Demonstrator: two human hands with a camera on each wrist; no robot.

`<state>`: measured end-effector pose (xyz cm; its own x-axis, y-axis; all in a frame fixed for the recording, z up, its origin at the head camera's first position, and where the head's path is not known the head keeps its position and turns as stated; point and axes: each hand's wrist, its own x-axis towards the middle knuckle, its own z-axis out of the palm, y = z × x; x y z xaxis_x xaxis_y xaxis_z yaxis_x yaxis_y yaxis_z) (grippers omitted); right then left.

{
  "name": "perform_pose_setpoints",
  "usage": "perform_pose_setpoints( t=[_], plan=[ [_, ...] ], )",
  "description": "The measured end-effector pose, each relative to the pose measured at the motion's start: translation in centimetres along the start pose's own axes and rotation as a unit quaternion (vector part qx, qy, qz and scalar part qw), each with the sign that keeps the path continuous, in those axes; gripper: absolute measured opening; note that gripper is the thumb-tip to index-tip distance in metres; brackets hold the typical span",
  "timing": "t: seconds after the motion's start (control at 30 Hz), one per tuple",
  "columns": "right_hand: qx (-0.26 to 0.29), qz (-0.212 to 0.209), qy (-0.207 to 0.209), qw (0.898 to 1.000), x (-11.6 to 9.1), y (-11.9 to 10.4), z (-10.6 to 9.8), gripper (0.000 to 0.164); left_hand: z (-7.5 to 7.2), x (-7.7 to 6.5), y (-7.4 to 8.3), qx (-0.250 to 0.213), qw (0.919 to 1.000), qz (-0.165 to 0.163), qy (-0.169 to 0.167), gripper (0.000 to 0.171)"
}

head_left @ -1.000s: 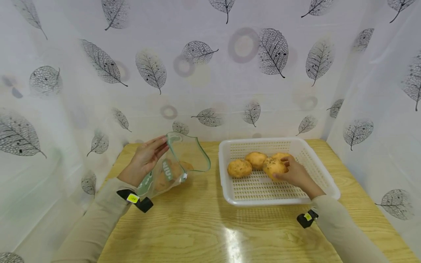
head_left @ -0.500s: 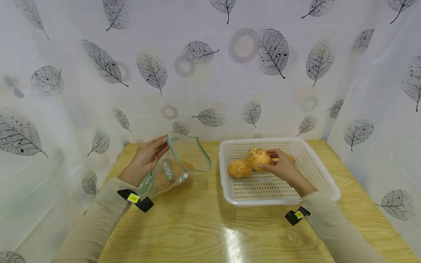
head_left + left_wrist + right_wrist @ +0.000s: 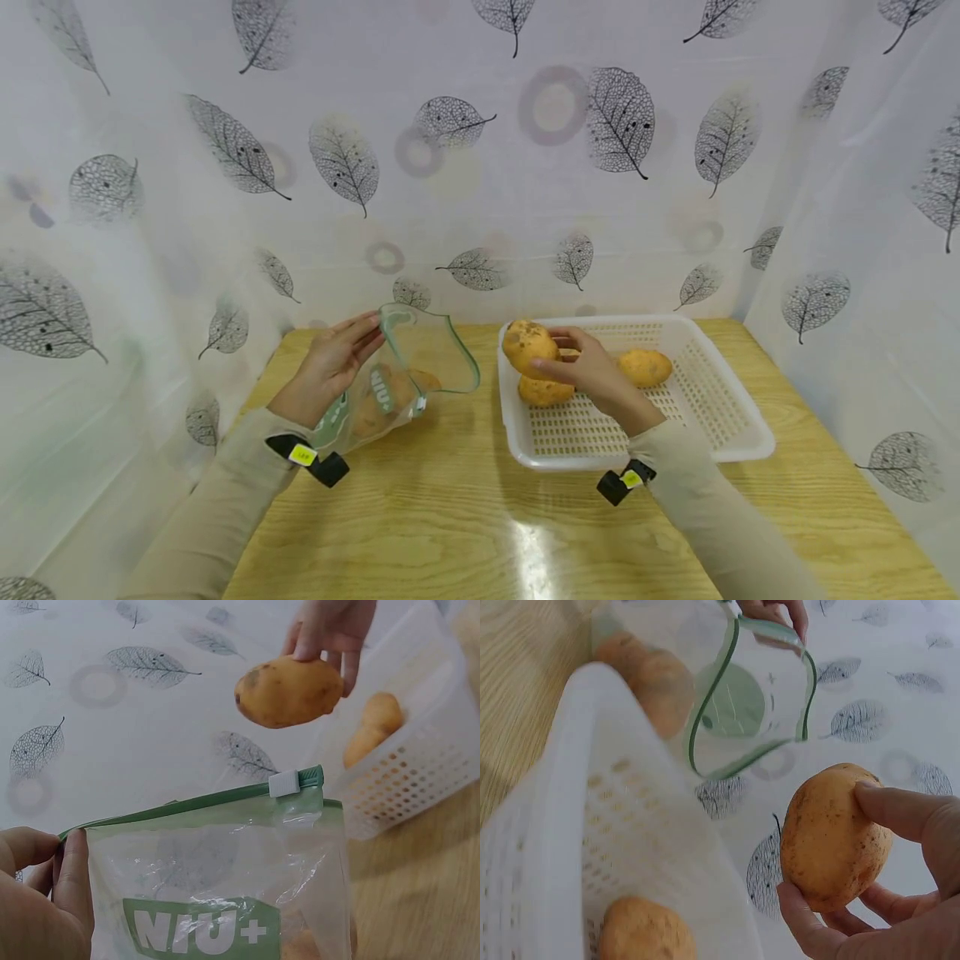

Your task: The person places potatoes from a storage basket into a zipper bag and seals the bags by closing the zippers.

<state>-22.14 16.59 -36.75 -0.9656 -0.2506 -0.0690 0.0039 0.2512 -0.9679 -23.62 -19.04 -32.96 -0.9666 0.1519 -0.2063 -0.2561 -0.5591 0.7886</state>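
Note:
A clear zip bag [image 3: 202,877] with green edges and a white slider stands with its mouth spread. My left hand [image 3: 330,367] pinches its upper left edge. Potatoes [image 3: 649,679] show inside the bag through the plastic. My right hand [image 3: 596,375] grips a potato [image 3: 832,836] between thumb and fingers, raised over the left side of the white basket [image 3: 735,400]. Below it lies another potato [image 3: 543,392] in the basket. One more potato [image 3: 645,367] sits farther right, and the right hand partly hides the potatoes behind it.
The basket stands on a wooden table [image 3: 420,525], to the right of the bag. Behind and along both sides hangs a white curtain [image 3: 480,200] with leaf prints. A black wrist camera is strapped to each sleeve.
My right hand has lifted the potato from among the others and carried it left, to above the basket's left side. My left hand and the bag have stayed in place.

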Motion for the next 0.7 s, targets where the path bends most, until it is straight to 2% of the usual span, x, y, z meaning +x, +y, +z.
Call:
perform_pose_setpoints(
  t=[0.17, 0.5, 0.7],
  plan=[
    [0.001, -0.007, 0.004, 1.000, 0.7, -0.9, 2.3, 0.068, -0.1, 0.1, 0.0, -0.005, 1.0000, 0.002, 0.001, 0.016],
    [-0.033, -0.022, 0.016, 0.999, 1.9, -1.8, 6.3, 0.066, -0.2, 0.0, 0.0, -0.002, 1.0000, 0.007, 0.004, 0.018],
    [0.000, -0.040, 0.031, 0.999, 2.5, -1.5, 8.2, 0.063, -0.1, 0.0, 0.1, 0.002, 0.9999, 0.005, 0.011, 0.016]
  ],
)
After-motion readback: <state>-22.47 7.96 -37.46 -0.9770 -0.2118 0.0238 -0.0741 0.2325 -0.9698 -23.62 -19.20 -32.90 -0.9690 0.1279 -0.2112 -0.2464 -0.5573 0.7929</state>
